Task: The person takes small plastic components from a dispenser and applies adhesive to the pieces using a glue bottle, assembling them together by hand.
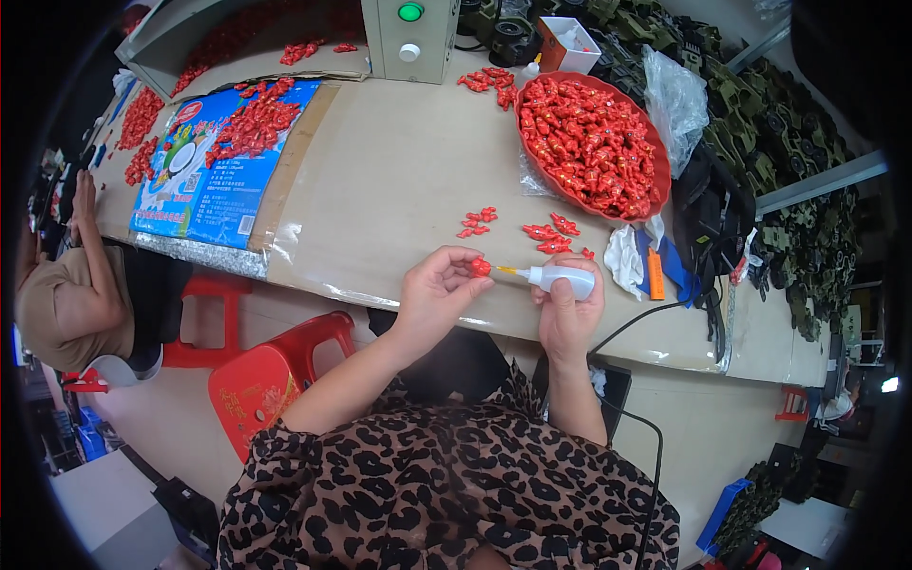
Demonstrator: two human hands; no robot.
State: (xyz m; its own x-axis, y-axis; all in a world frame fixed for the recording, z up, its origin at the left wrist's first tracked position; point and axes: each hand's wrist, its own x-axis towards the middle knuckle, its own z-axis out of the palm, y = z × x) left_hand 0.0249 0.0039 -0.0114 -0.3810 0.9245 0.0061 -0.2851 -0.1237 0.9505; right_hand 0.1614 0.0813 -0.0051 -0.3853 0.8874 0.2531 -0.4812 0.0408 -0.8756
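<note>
My left hand [435,290] pinches a small red plastic piece [481,268] between thumb and fingers, just above the near edge of the beige table [399,180]. My right hand [568,309] grips a small white glue bottle [560,278] lying sideways. Its thin orange nozzle points left at the red piece and almost touches it. Several more red pieces [551,233] lie loose on the table just beyond both hands.
A red bowl [655,142] heaped with red pieces stands at the back right, a clear plastic bag [676,100] beside it. More red pieces lie on a blue printed sheet [204,180] at the left. A grey control box [410,38] stands behind. Another person [66,294] sits at the far left; red stools [275,370] stand below.
</note>
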